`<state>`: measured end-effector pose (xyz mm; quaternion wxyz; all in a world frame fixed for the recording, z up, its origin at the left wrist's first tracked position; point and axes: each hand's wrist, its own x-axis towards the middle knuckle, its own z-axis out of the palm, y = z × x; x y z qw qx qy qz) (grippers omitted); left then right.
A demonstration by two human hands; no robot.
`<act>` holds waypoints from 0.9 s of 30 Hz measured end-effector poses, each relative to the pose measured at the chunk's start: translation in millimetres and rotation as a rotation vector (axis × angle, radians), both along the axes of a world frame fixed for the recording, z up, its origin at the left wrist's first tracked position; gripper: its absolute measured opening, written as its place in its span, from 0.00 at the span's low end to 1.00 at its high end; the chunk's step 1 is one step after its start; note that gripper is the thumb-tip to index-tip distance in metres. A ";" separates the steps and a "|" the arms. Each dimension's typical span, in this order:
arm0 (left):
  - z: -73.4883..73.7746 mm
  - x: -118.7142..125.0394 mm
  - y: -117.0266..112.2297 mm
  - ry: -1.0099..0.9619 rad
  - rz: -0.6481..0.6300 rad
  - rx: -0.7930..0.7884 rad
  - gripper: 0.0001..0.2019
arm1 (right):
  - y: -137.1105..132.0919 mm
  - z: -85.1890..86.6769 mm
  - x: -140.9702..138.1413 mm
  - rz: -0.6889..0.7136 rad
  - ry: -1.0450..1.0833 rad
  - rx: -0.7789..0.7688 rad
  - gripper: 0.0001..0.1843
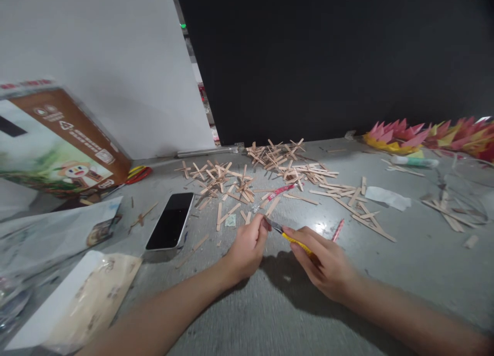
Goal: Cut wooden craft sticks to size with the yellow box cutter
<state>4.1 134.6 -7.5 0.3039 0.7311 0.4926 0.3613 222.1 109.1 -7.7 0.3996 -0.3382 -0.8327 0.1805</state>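
At the near middle of the grey tabletop (270, 309), the right hand (326, 268) is closed around a yellow utility knife (296, 241), and the left hand (247, 248) pinches tight at its blade tip. The knife looks light, stiff and sharp, so it is probably best gripped by the handle. Wooden craft sticks (224, 181) lie scattered beyond.

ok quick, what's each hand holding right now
left hand: fingers pinched at the blade tip of the knife.
right hand: closed on the knife's yellow handle.

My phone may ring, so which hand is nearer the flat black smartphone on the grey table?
Left. The left hand lies just right of the black smartphone; the right hand, gripping a yellow-handled knife, is farther right, beyond the left hand.
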 end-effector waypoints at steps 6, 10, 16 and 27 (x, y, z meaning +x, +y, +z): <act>-4.3 -1.0 1.5 -0.016 0.014 0.001 0.13 | 1.4 -3.1 -0.2 -0.006 0.019 -0.010 0.23; -2.6 -0.9 2.6 -0.013 0.020 -0.021 0.15 | 2.7 -6.4 0.8 -0.047 0.015 -0.006 0.22; 2.2 0.2 4.0 -0.012 0.002 -0.063 0.18 | 3.3 -7.8 2.3 -0.152 0.033 -0.096 0.20; 3.9 -0.2 3.0 -0.032 0.015 -0.086 0.17 | -1.5 -5.0 3.7 -0.182 -0.032 -0.177 0.25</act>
